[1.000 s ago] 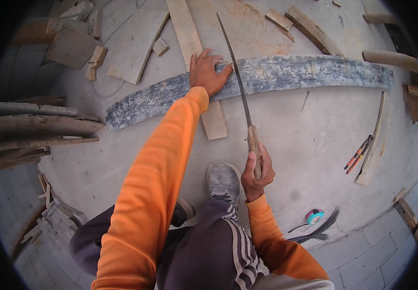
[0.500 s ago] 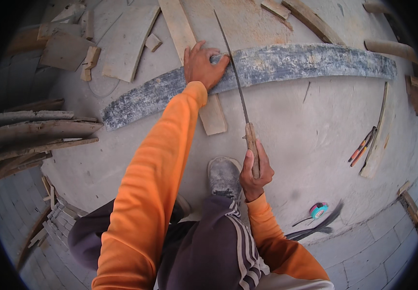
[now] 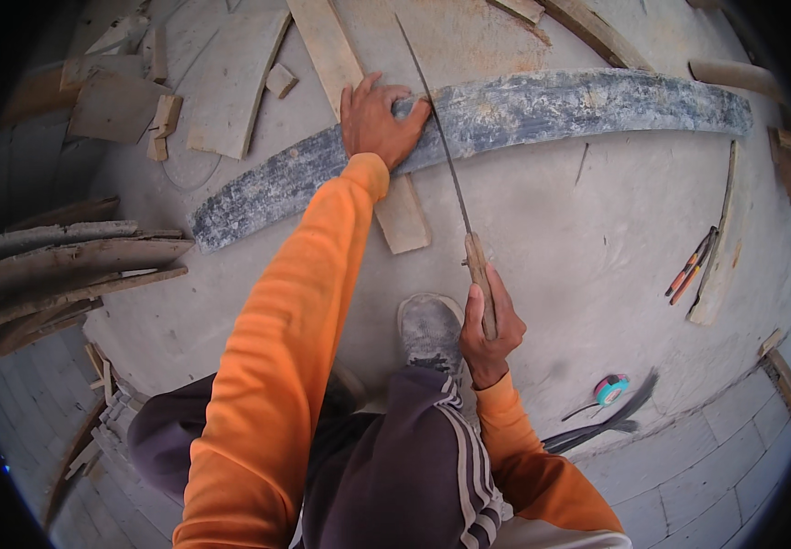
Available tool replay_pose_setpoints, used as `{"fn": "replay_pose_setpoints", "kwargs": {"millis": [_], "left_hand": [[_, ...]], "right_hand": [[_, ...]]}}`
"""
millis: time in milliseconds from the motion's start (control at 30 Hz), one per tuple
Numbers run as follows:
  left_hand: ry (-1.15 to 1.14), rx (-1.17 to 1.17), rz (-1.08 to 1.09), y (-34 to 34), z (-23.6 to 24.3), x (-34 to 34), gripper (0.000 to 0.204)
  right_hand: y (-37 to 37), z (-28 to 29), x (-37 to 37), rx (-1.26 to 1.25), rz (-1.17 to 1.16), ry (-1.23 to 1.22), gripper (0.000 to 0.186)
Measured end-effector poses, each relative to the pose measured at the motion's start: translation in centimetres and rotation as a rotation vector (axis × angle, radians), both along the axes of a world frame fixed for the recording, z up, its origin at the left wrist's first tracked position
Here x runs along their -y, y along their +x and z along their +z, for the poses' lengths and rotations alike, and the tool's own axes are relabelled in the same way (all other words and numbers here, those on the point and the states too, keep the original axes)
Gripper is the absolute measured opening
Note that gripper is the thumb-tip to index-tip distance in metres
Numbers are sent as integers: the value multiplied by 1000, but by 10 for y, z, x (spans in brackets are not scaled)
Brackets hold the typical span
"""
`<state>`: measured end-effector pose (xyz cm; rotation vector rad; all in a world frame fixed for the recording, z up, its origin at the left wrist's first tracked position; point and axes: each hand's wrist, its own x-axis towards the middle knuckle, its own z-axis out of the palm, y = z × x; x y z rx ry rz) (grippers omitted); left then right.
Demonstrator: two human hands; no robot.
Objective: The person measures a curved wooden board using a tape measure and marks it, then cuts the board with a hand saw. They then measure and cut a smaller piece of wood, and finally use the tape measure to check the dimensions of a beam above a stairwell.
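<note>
A long plank [image 3: 578,112], stained grey-blue and white, lies crosswise over a bare board [image 3: 403,220]. My left hand [image 3: 379,123] presses on the plank with its fingers apart. Its thumb sits right beside the saw blade. My right hand [image 3: 492,329] is wrapped round the wooden handle of a handsaw [image 3: 446,151]. The thin dark blade runs away from me across the plank, just right of my left thumb. Whether the teeth have cut into the wood cannot be made out.
Stacked boards [image 3: 75,256] lie at the left. Wood offcuts [image 3: 165,119] are at the far left. Pliers [image 3: 691,267] rest beside a narrow wood strip [image 3: 717,274] at the right. A turquoise tape measure [image 3: 610,390] lies near dark strips [image 3: 615,425]. My shoe [image 3: 429,329] stands near the plank.
The view has shifted slightly. The saw stays across the plank at nearly the same spot, with my right hand a touch lower and further right. My left hand keeps its place on the plank.
</note>
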<state>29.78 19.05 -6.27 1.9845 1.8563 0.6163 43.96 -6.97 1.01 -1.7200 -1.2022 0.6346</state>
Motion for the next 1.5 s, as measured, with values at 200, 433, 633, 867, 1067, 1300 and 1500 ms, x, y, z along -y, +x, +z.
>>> {"fn": "replay_pose_setpoints", "kwargs": {"millis": [200,433,633,867,1067,1300,1500], "left_hand": [[-38,-33,-27,-3,4,1,39],[-58,-52,-31,0,5,1,39],[-69,-54,-33,-1,6,3,39],[-69,-49,-37,5,9,2,39],[-27,-32,-13,-1,3,1,39],[-29,-54,-35,-1,4,2,39],[1,-24,-8,1,4,0,40]], "right_hand": [[-1,9,-7,63,8,8,31],[2,10,-18,37,18,-19,32],[4,7,-1,80,32,-2,37],[1,-1,-18,130,33,63,39],[2,-1,-13,51,53,-21,40],[1,-3,-11,71,20,32,37],[-3,-5,-32,96,30,44,38]]}}
